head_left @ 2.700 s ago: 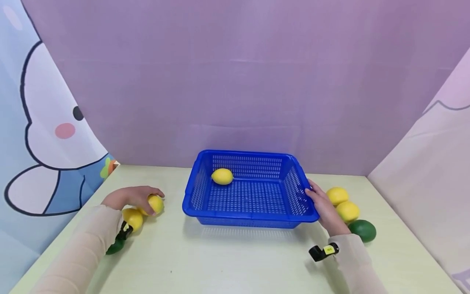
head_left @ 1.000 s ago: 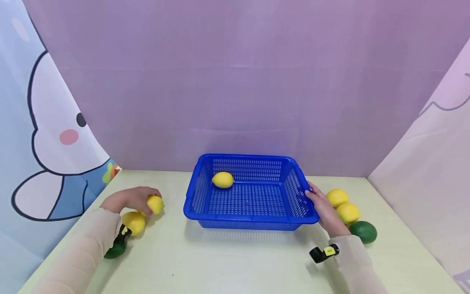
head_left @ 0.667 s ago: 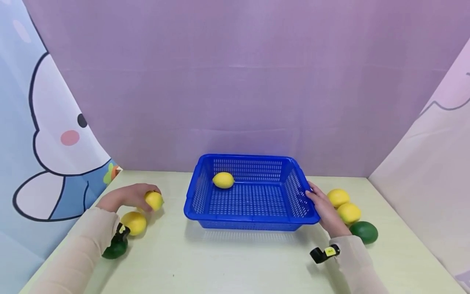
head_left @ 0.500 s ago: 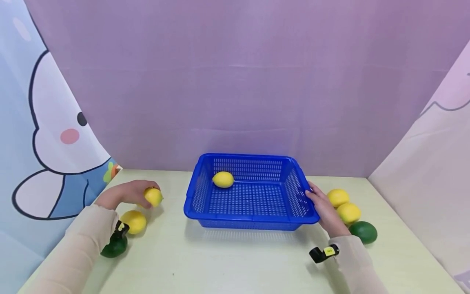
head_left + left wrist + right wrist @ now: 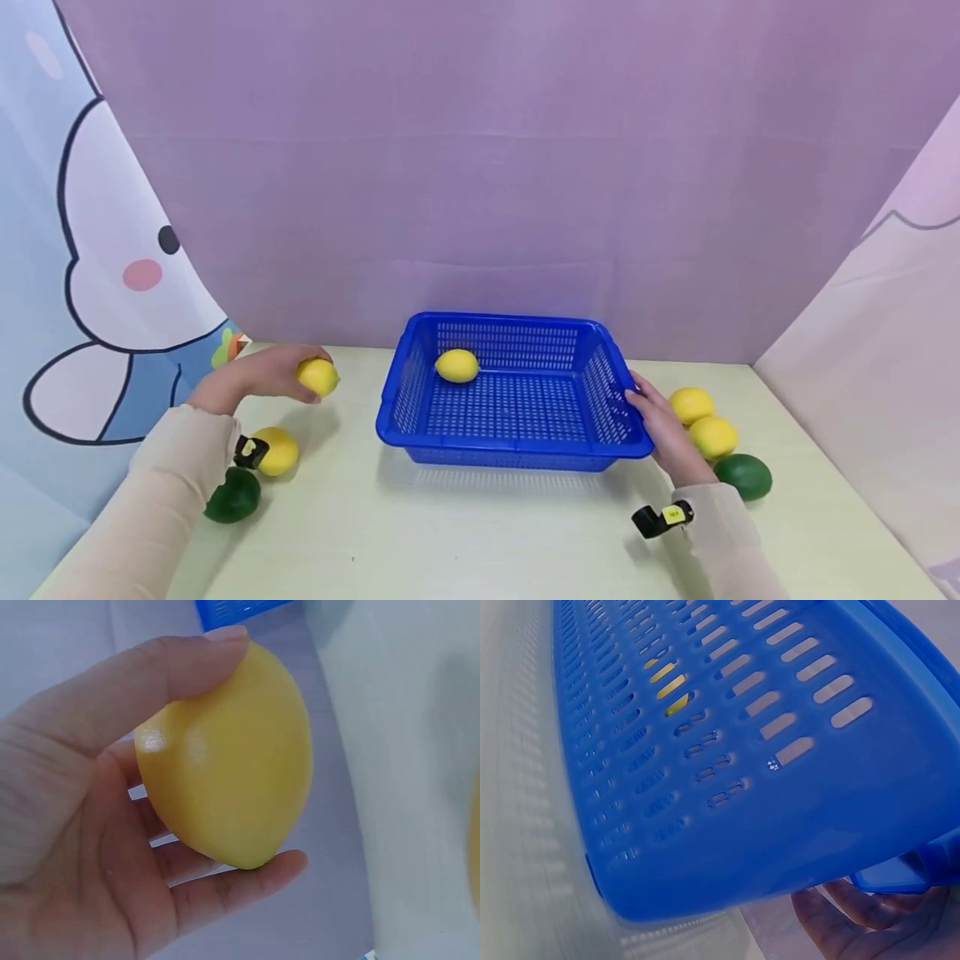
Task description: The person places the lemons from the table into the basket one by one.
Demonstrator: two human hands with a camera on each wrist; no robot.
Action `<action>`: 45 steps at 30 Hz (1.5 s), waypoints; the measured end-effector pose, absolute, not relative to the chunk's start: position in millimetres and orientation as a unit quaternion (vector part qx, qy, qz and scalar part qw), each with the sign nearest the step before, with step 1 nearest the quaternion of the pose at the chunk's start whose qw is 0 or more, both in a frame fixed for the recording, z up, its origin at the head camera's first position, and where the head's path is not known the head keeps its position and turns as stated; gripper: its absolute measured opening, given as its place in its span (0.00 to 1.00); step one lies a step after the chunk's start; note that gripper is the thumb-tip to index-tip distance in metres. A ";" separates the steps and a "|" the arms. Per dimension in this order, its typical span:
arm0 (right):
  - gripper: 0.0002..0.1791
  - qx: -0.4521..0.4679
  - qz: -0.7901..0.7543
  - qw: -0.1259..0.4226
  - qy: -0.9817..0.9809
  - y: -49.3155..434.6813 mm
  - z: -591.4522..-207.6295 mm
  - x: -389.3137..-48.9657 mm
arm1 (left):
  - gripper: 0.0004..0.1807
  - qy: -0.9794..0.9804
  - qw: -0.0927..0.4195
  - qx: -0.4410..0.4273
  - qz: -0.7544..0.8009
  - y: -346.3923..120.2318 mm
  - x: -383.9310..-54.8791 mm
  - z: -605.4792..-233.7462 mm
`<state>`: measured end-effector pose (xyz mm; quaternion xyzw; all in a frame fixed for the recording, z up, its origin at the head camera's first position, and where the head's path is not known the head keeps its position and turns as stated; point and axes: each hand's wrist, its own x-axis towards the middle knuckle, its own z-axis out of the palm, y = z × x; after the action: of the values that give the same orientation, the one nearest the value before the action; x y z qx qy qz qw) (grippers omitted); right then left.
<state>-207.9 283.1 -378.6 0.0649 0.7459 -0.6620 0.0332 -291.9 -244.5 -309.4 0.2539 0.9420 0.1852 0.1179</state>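
One lemon [image 5: 318, 377] is rising in the left hand [image 5: 276, 372]'s grasp, seemingly free to carry, while rightward of that grip the right hand [image 5: 666, 427] is holding the basket [image 5: 517, 447].

The basket [image 5: 510, 447] is deep blue, patterned with rows of slots. The held lemon [image 5: 318, 377] is bright yellow, greener at its tip; the lemon in the basket [image 5: 457, 367], the lemon on the left [image 5: 280, 452] and the two lemons on the right [image 5: 691, 405] are yellow. The left oval fruit [image 5: 235, 497] and right oval fruit [image 5: 744, 476] are dark green. The desk [image 5: 450, 533] is pale yellow-green. The back cloth [image 5: 480, 167] is mauve; the left cloth [image 5: 30, 292], light blue, bears a white cartoon figure [image 5: 105, 208] outlined in black with a pink cheek [image 5: 142, 275]. The right cloth [image 5: 885, 350] is pink and off-white. Both sleeves [image 5: 165, 475] are beige.
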 end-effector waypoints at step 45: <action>0.32 0.055 -0.664 0.037 0.745 284.8 -378.7 -206.4 | 0.26 0.932 0.016 0.288 0.220 -188.5 -291.7 -266.1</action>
<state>-206.4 284.8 -378.7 0.0550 0.7449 -0.6639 0.0375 -291.7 -188.5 -266.1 0.2878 0.9320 0.2198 0.0161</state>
